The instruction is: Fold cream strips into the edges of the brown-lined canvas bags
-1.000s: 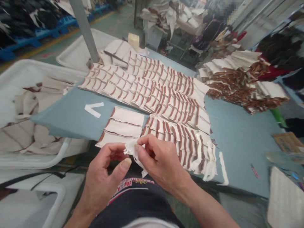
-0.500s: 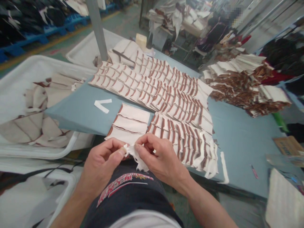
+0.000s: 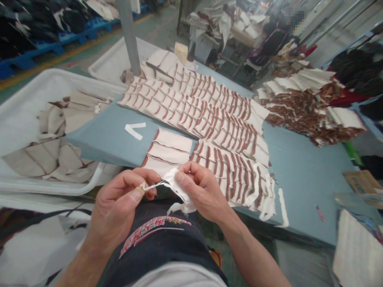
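My right hand [image 3: 201,190] is closed on a bunch of white fabric strips [image 3: 184,203], whose loose ends hang down in front of my apron [image 3: 158,235]. A thin, twisted end of the strips stretches to my left hand [image 3: 122,199], which pinches it between thumb and forefinger. Just beyond my hands lies a cream fabric panel [image 3: 170,145] with brown edges and crosswise seams. To its right, overlapping panels [image 3: 215,161] of the same kind lie in a row, with white strips [image 3: 259,191] along their near right end.
A blue table [image 3: 299,167] bears longer rows of overlapping panels [image 3: 191,107] and a stack of cream and brown pieces [image 3: 302,107]. A pink-handled small tool [image 3: 319,213] lies at right. White bins [image 3: 50,79] with fabric stand at left. A metal post [image 3: 128,36] rises behind.
My hands have moved apart, drawing a thin length of the white strip taut between them. My left hand went left. The view has shifted slightly.
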Available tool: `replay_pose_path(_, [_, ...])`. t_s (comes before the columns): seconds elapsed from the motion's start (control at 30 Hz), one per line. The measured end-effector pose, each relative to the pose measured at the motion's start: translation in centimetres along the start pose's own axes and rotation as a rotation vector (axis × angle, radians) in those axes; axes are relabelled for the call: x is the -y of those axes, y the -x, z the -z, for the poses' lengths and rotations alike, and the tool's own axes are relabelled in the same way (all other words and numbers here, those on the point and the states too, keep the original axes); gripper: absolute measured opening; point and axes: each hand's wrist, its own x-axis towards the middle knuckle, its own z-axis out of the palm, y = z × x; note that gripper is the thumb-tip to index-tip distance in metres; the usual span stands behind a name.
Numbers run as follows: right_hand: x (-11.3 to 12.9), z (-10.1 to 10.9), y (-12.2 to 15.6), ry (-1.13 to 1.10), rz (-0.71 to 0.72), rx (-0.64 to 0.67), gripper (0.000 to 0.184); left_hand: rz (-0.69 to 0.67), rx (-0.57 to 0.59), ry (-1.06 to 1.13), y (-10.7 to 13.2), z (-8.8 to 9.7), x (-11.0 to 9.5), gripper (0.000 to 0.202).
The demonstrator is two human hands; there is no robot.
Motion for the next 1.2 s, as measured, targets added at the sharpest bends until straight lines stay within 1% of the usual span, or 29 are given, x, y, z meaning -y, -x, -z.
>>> replay_pose_path(0.07, [-0.5,-0.3,-0.3,-0.05,-0.019,0.016,0.059,0.037,0.0,0.043,0.2,0.1,-0.2,0.023])
replay_pose_path(0.13, [-1.0,-0.8,-0.4,-0.084,-0.029,0.023,0.063,0.122,-0.002,0.114,0.2,0.2,-0.4,0.029])
replay_pose_path(0.2, [-1.4,-1.4,-0.4,-0.101,-0.031,0.014,0.064,0.19,-0.018,0.198,0.1,0.2,-0.8,0.031])
replay_pose_path(0.3, [-1.9,-2.4,-0.4,-0.103,-0.009,-0.019,0.06,0.252,-0.031,0.296,0.2,0.2,-1.1,0.031])
replay_pose_path(0.37, [-2.1,-2.8,-0.5,-0.082,0.029,-0.049,0.053,0.267,-0.044,0.325,0.2,0.3,-1.1,0.031])
replay_pose_path(0.47, [-2.4,-3.2,-0.9,-0.036,0.102,-0.096,0.041,0.254,-0.043,0.325,0.2,0.5,-1.1,0.03])
replay_pose_path(0.53, [-2.7,-3.4,-1.3,-0.045,0.121,-0.106,0.035,0.247,-0.044,0.313,0.1,0.6,-1.2,0.029])
replay_pose_path(0.67, [-3.4,-4.2,-2.3,-0.151,0.121,-0.105,0.031,0.279,-0.032,0.31,0.3,1.1,-1.4,0.028])
replay_pose_path(0.77, [-4.1,-4.9,-3.0,-0.177,0.114,-0.145,0.032,0.313,-0.036,0.314,0.6,1.7,-1.2,0.031])
replay_pose_path(0.87, [-4.5,-4.7,-4.0,-0.228,0.15,-0.239,0.038,0.375,-0.044,0.326,1.2,2.8,-0.8,0.034])
replay_pose_path(1.0, [-4.6,-3.5,-5.2,-0.317,0.203,-0.412,0.043,0.43,-0.076,0.346,2.2,4.1,-0.4,0.032])
replay_pose_path(1.1, [-4.6,-3.1,-5.9,-0.318,0.223,-0.472,0.043,0.462,-0.091,0.294,2.8,4.0,-0.3,0.032])
replay_pose_path(1.2, [-4.4,-2.7,-6.9,-0.354,0.241,-0.523,0.047,0.501,-0.046,0.259,3.2,3.3,-0.3,0.038])
